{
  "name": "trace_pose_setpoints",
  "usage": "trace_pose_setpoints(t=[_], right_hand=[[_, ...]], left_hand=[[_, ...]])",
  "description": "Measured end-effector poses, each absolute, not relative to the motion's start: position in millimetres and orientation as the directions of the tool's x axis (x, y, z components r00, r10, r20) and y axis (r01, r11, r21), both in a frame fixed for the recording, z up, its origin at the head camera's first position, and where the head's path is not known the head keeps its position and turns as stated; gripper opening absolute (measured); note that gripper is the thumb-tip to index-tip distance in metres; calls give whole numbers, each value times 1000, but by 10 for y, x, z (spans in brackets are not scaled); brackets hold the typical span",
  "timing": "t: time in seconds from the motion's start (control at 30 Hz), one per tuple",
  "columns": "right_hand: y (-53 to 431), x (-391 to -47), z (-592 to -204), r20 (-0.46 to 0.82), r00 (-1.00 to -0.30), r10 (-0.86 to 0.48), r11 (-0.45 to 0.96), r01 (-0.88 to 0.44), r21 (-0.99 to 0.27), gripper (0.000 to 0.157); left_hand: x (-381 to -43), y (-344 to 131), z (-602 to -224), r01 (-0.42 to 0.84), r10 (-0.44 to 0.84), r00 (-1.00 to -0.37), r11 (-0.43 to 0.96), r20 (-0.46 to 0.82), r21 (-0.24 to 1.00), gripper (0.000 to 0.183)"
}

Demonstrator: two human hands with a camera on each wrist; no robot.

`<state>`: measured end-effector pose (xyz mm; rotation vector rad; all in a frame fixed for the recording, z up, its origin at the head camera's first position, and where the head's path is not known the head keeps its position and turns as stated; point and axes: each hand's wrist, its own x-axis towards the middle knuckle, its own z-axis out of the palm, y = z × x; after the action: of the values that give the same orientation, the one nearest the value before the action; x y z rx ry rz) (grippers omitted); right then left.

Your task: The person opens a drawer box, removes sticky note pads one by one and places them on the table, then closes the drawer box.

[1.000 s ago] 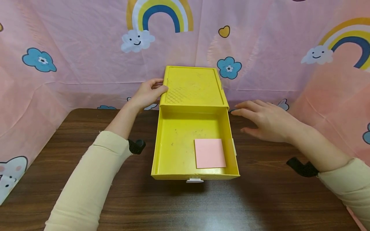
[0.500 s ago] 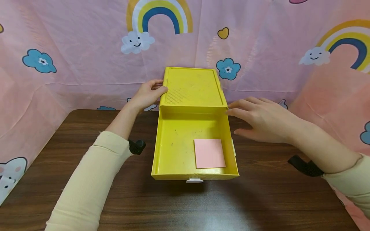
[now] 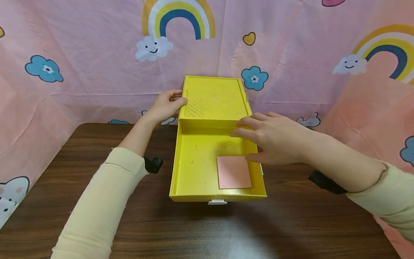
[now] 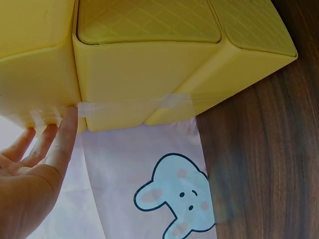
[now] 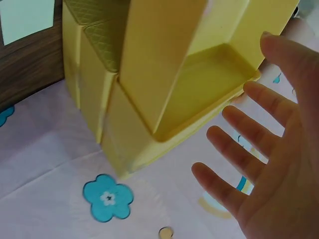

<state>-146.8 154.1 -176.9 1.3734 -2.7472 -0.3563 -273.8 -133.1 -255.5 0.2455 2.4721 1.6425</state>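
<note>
On the table stands a yellow drawer box (image 3: 216, 95), its top drawer (image 3: 194, 176) pulled out toward me. A pink square sticky note (image 3: 234, 174) lies flat on the drawer's floor, near the front right. My left hand (image 3: 164, 107) rests on the box's upper left edge, thumb at the top; in the left wrist view its straight fingers touch the side wall. Over the drawer's right wall hovers my right hand (image 3: 273, 138), fingers spread and holding nothing, the thumb just above the note's upper right corner. The right wrist view shows that palm (image 5: 284, 194) beside the open drawer.
A white handle (image 3: 217, 202) sticks out at the drawer's front. Dark wood tabletop (image 3: 145, 223) surrounds the box, and a pink patterned cloth (image 3: 106, 54) hangs behind and at both sides. One pale sheet (image 5: 27, 20) shows over the wood in the right wrist view.
My right hand has moved left, from beside the box to over the drawer's right part. The left hand, the drawer and the pink note have stayed in place.
</note>
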Motion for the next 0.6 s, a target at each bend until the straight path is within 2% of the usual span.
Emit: trace_pose_setpoints(t=[0.6], right_hand=[[1096, -1395, -1812, -178, -560, -809, 522, -824, 219, 62]], left_hand=[[-2726, -1338, -2548, 37, 223, -973, 373, -51, 927, 61]])
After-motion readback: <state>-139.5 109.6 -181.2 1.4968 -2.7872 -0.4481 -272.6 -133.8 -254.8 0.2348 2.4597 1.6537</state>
